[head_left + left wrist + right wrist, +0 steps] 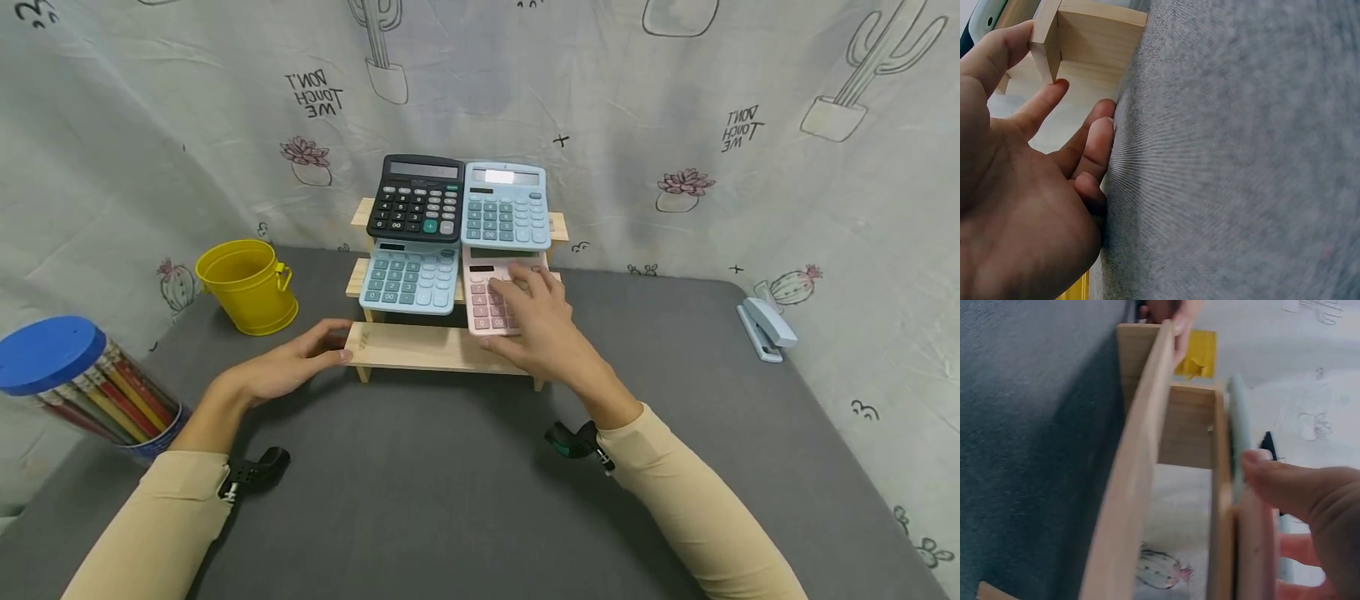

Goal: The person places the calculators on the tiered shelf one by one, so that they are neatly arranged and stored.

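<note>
A three-tier wooden rack (420,346) stands on the grey table. My left hand (288,367) holds the left end of its lowest board between thumb and fingers, as the left wrist view shows close up at the board's end (1047,40). At the right of the middle tier, my right hand (540,321) grips a pink calculator (483,304), thumb at its lower edge and fingers over its face, hiding many keys. Beside it leans a blue calculator (408,279). Above are a black calculator (416,200) and another blue calculator (506,208).
To the left stand a yellow bucket (251,292) and a blue-lidded clear jar (112,396) of pencils. A pale blue stapler (765,329) lies at the table's right edge. Behind the table hangs a printed white curtain (600,100).
</note>
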